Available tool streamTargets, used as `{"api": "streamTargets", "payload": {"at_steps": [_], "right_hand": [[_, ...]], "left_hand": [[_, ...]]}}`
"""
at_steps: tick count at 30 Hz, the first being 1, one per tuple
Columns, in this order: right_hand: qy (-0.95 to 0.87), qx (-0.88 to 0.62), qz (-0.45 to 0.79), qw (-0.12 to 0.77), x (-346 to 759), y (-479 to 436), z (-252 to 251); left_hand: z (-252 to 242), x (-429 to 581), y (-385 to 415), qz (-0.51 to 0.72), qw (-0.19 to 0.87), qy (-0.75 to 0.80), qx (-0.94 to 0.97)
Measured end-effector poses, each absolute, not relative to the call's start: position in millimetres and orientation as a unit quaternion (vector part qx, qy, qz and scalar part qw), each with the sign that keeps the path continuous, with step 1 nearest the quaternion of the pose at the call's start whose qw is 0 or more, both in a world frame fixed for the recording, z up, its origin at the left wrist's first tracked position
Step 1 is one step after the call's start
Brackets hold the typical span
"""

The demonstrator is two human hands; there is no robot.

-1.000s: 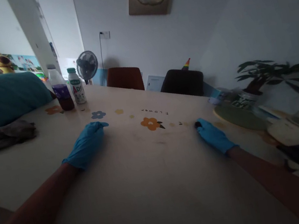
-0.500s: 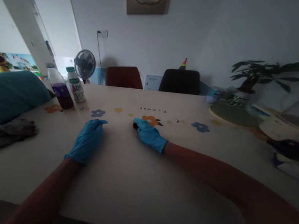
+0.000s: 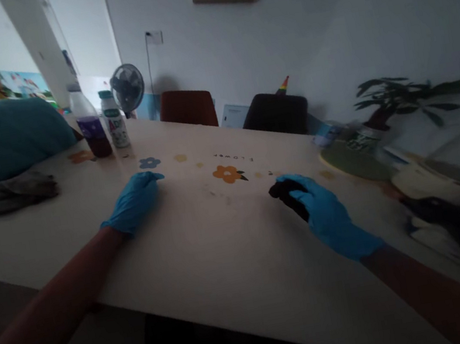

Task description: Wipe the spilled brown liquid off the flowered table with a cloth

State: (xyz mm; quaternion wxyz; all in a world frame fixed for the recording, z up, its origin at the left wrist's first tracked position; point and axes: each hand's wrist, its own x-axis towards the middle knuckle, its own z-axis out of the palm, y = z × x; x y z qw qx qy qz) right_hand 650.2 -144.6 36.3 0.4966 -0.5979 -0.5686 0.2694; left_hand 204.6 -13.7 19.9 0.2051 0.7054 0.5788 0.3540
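Note:
My right hand (image 3: pixel 324 212), in a blue glove, is closed around a black, soft-looking wad (image 3: pixel 290 194) over the right part of the white table (image 3: pixel 212 270). The fingers hide part of the wad, and its kind cannot be made out. My left hand (image 3: pixel 137 199), also gloved in blue, rests on the tabletop below a printed blue flower, fingers stretched loosely to the right. Nothing shows in it. Between the hands, faint grey smudges (image 3: pixel 218 195) mark the surface below a printed orange flower (image 3: pixel 228 173).
A crumpled grey cloth (image 3: pixel 22 191) lies at left. Behind it stand a purple-labelled bottle (image 3: pixel 92 131) and a white bottle (image 3: pixel 115 124). A potted plant (image 3: pixel 366 139) stands on a green mat (image 3: pixel 346 160) at right, near a pale basin (image 3: pixel 423 182) and a blurred dark object (image 3: pixel 456 221).
My right hand has swept right with the black wad, showing more of it and uncovering the smudges. My left hand has stayed in place on the table. The view has tilted slightly downward.

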Motion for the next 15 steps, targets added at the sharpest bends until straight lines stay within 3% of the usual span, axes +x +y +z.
{"api": "streamTargets", "payload": {"at_steps": [4, 9, 12, 15], "right_hand": [[-0.474, -0.666, 0.246, 0.520, 692, -212, 20], [-0.509, -0.790, 0.087, 0.330, 729, -264, -1], [-0.632, -0.735, 0.062, 0.240, 733, -266, -2], [-0.696, -0.680, 0.062, 0.220, 727, -259, -3]], "left_hand": [[26, 205, -18, 0.339, 0.210, 0.593, 0.699], [34, 208, -23, 0.319, 0.212, 0.614, 0.690], [36, 210, -25, 0.318, 0.209, 0.619, 0.687], [36, 212, -25, 0.320, 0.221, 0.621, 0.681]]}}
